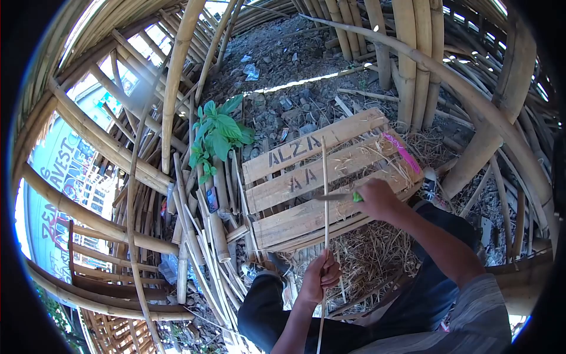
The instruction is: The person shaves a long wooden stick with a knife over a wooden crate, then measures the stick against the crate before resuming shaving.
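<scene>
Our left hand [321, 277] clenches a stick [326, 227]; our right hand [375, 202], at its one o'clock, grips a knife [339, 197] above the crate [283, 228] amid bamboo [407, 71].

We see a rough outdoor work spot inside a bamboo structure, likely an informal bamboo workshop. Thick bamboo poles [177, 76] stand and lean all round, with more stacked at the side. Ground [271, 76] is bare dirt and stones, with bits of litter. A slatted wooden crate [312, 206] with painted letters sits in the middle; we see a heap of shavings [368, 265] next to it. Thin split strips [206, 259] lie at left near a leafy green plant [221, 133]. Daylight comes through gaps; a wall with graffiti [56, 200] shows outside.
</scene>
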`<state>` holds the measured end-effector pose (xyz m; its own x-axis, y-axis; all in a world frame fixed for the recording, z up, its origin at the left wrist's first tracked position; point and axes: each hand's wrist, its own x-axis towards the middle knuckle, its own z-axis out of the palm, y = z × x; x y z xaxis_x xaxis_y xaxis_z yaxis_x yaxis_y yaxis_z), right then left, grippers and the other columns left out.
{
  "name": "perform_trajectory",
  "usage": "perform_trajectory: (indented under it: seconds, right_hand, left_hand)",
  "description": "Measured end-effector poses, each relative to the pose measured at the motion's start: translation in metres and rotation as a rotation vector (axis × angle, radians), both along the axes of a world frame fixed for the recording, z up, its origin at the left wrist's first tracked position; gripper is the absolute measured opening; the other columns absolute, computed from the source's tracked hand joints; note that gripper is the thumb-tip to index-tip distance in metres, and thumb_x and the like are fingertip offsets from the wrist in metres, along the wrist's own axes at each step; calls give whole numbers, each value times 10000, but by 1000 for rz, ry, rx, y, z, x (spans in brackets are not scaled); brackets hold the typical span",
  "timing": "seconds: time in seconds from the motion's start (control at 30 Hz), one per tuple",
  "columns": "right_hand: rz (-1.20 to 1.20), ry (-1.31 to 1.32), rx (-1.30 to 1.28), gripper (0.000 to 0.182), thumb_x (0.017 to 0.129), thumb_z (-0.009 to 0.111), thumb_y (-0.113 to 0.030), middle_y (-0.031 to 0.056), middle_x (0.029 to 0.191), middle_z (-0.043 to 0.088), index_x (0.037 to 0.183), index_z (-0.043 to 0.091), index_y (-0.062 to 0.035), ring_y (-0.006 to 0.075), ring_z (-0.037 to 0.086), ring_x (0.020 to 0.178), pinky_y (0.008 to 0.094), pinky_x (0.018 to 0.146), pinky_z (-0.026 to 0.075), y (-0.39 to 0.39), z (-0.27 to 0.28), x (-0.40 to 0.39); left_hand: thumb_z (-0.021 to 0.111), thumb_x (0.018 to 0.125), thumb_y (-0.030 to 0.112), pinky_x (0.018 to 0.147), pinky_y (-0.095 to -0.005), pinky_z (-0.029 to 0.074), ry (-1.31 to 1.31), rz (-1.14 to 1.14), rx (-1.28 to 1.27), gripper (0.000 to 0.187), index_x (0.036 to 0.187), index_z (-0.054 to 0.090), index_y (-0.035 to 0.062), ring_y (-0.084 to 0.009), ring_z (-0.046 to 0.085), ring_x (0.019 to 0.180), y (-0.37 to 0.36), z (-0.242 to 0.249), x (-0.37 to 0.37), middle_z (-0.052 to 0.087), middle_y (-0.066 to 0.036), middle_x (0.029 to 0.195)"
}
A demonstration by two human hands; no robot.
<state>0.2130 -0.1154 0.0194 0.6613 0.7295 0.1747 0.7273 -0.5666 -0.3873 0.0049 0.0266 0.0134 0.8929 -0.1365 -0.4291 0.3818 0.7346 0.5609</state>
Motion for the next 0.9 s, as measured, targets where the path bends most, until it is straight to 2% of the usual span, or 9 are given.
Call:
perform_trajectory:
  seconds: [0.17,0.23,0.43,0.5,0.57,0.63,0.77,0.83,0.9]
  right_hand:
    - [256,16,-15,180,662,647,-240,138,582,594,633,625,-63,281,620,569,397,554,499,22,-22,-59]
    - [303,25,-37,190,658,648,-246,137,581,595,622,623,-61,281,619,562,397,553,499,26,-24,-66]
    - [324,40,-26,202,668,630,-247,140,579,594,610,615,-54,285,619,561,399,545,493,26,-25,-69]
    - [289,7,20,186,680,622,-225,143,566,588,610,617,-52,288,616,554,397,532,486,24,-31,-64]
    - [-116,156,-86,200,705,614,-221,150,574,589,632,625,-35,299,610,555,401,529,480,24,-21,-24]
    - [-371,166,5,215,728,609,-225,155,592,591,659,633,-22,299,604,553,406,533,477,6,-3,22]
    - [-343,-80,97,210,705,618,-217,158,574,583,649,629,-15,292,605,542,411,529,483,-8,-10,35]
    - [-36,53,-44,214,678,619,-226,158,564,584,630,624,-19,302,605,534,404,528,493,-1,-7,7]
    - [196,5,-79,217,661,619,-240,159,556,581,622,623,-27,294,604,518,392,523,500,9,-16,-28]
  left_hand:
    - [306,963,360,352,-207,158,12,20,158,355,677,320,149,-42,210,393,-5,-10,0,259,55,493]
    - [322,963,344,362,-218,147,38,77,406,354,668,302,150,-41,205,400,-10,-13,0,246,53,501]
    - [324,964,344,363,-228,136,61,70,289,365,659,293,146,-48,198,396,-10,-16,-4,230,51,502]
    - [321,964,351,363,-228,135,60,66,317,370,659,295,145,-49,196,396,-13,-14,-6,228,51,501]
    - [318,965,359,363,-227,135,58,61,344,374,660,297,144,-50,194,396,-19,-12,-12,227,51,500]
    - [312,966,367,360,-226,136,63,62,133,380,660,299,142,-49,186,394,-28,-10,-19,228,50,494]
    - [311,968,360,355,-229,129,-5,70,179,377,661,296,142,-48,179,390,-26,-11,-14,233,48,494]
    - [312,968,358,354,-228,130,-5,84,223,376,661,293,143,-48,183,389,-20,-15,-10,235,48,497]
    - [309,971,342,350,-225,133,3,100,273,370,660,286,143,-46,192,385,-18,-15,-7,235,48,500]
